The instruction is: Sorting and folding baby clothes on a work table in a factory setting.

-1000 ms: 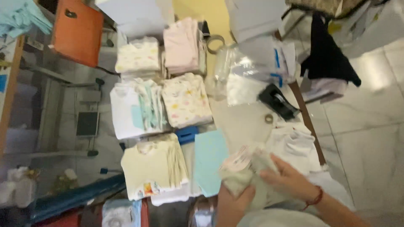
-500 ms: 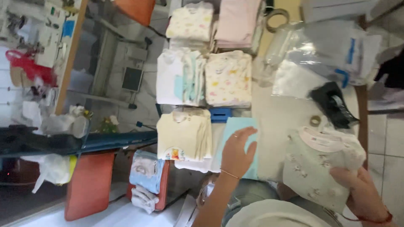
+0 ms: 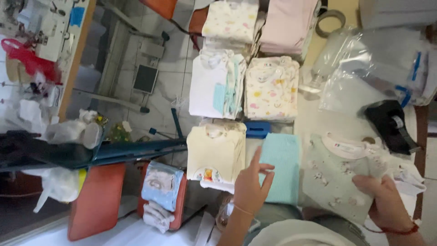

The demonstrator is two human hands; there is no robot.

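My right hand (image 3: 386, 202) grips the lower edge of a pale green baby garment (image 3: 339, 171) with small prints, spread flat on the table. My left hand (image 3: 251, 182) hovers open with fingers apart over the edge of a folded turquoise cloth (image 3: 282, 166), beside a folded cream garment stack (image 3: 215, 152). Further back lie folded stacks: white with turquoise (image 3: 216, 84), yellow-print (image 3: 271, 86), a cream print pile (image 3: 230, 20) and a pink pile (image 3: 289, 23).
Clear plastic bags (image 3: 378, 68) and a black tape dispenser (image 3: 391, 125) lie at the right. A tape roll (image 3: 330, 23) sits at the back. Left of the table are orange stools (image 3: 98, 200), a blue bar (image 3: 132, 150) and a cluttered sewing bench (image 3: 41, 41).
The pale green garment has gone from bunched in my right hand to spread flat on the table. My left hand lifted slightly over the turquoise cloth. The view shifted a little.
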